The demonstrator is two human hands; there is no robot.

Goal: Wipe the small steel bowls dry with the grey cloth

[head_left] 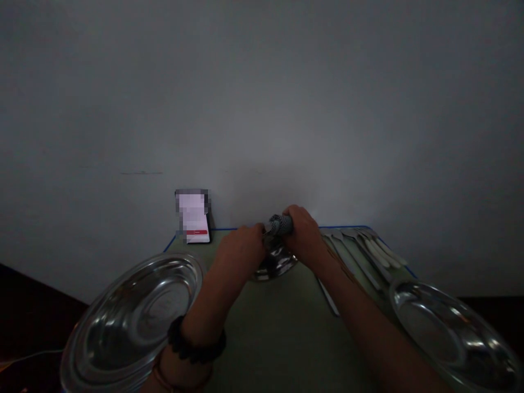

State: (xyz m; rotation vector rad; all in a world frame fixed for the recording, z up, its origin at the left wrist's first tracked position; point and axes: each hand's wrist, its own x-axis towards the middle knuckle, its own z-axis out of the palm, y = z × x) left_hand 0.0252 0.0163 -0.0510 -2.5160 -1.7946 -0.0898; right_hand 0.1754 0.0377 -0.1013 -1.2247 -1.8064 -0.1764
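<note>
My left hand (241, 250) and my right hand (305, 234) meet at the far middle of the table, both closed. The right hand grips a grey patterned cloth (280, 224) bunched at its fingertips. The left hand pinches something small right against the cloth; I cannot make out what it is. A shiny steel plate (273, 263) lies just beneath and between both hands.
A large steel plate (133, 319) sits at the near left and another steel plate (452, 330) at the near right. Several pieces of cutlery (364, 248) lie in a row at the right. A lit phone (194, 217) leans against the wall. The green table (282, 333) has a blue edge.
</note>
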